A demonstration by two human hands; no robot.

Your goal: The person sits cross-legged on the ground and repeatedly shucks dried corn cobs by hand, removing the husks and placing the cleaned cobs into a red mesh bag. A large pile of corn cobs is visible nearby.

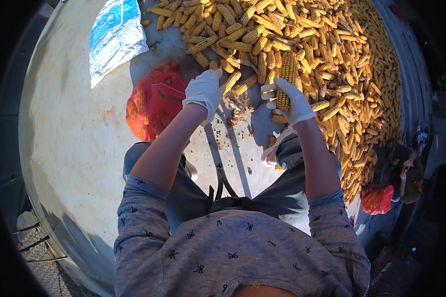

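Observation:
A thin white glove covers my right hand [293, 101], which is wrapped around a large yellow corn cob [287, 76] standing nearly upright in the grip. My left hand [204, 92], also in a white glove, is curled beside a red mesh sack [156, 100]. Whether its fingers pinch the sack or something else is hidden by the back of the hand. The sack lies bulging on the concrete at my left. Beyond both hands spreads a big heap of husked corn cobs [267, 33], with a few loose cobs at its near edge.
A blue and white printed plastic bag [117, 41] lies flat at the upper left on the concrete floor [81, 118]. Kernels and husk scraps [238, 111] are scattered between my feet. At far right, another person [407, 170] is beside a red sack [377, 199], near corrugated sheeting [412, 67].

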